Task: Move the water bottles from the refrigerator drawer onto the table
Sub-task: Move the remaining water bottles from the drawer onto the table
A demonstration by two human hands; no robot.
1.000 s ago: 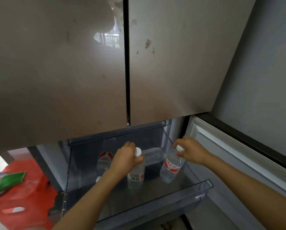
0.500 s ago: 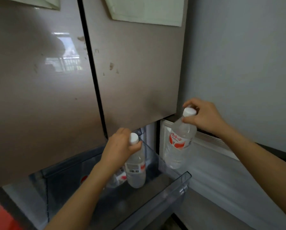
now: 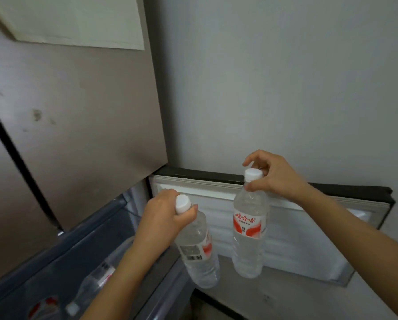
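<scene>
My left hand [image 3: 164, 218] grips the neck of a clear water bottle [image 3: 199, 252] with a white cap and red-white label, held tilted above the drawer's right edge. My right hand [image 3: 273, 176] pinches the neck of a second water bottle [image 3: 250, 229], which hangs upright in front of the open lower door. Both bottles are lifted out of the transparent refrigerator drawer [image 3: 61, 257]. Inside the drawer another bottle [image 3: 94, 282] lies on its side, and a red label [image 3: 43, 307] of a further one shows at the bottom left.
The brown upper refrigerator doors [image 3: 82, 125] fill the left, with a pale sheet [image 3: 78, 19] stuck near the top. The open lower door [image 3: 297, 232] stands to the right, white inside. A grey wall [image 3: 285, 77] is behind it. No table is in view.
Both hands have lifted their bottles up and to the right, out of the drawer. The view has swung right, so the drawer now sits at the lower left.
</scene>
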